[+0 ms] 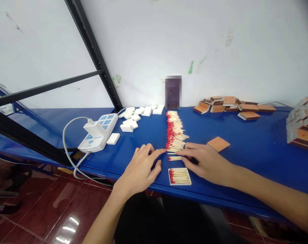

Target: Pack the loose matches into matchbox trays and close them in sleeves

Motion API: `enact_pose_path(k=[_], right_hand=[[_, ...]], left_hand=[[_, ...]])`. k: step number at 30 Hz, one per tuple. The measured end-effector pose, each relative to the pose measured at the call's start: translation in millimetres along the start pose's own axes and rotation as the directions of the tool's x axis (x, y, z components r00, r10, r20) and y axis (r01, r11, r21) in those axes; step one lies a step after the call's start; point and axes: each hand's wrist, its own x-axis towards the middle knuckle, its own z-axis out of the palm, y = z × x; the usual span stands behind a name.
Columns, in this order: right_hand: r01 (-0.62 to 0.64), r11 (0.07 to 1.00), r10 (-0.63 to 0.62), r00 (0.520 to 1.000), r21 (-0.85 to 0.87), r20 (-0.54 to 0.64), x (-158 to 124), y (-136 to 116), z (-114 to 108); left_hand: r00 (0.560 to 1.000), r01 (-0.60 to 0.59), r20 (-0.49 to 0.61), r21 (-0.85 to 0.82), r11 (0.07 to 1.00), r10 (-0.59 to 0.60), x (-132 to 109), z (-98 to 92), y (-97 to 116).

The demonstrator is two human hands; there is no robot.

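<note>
A long pile of red-tipped matches (174,132) runs away from me across the blue table, heads to the left. My left hand (141,167) rests beside the near end, its index finger stretched to the match heads and its thumb apart. From the other side, my right hand (209,164) has its index finger and thumb spread at the plain ends of a few separated matches (174,158). Neither hand visibly grips anything. Just in front of them lies a white matchbox tray (180,184) with matches laid side by side in it.
An orange matchbox (218,144) lies right of the pile, with several more matchboxes (230,103) by the wall. Stacked matchboxes (303,122) stand far right. White trays (128,125) and a power strip (99,134) with cables sit left, near a black shelf post (96,57).
</note>
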Motion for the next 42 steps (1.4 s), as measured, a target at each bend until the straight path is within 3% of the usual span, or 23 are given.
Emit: enact_pose_path(k=[42], right_hand=[[0.021,1.0,-0.022,1.0,-0.017,-0.02,0.7,0.2,0.5]], left_hand=[[0.998,-0.034,0.045,0.047,0.998,0.032,0.4,-2.2,2.1]])
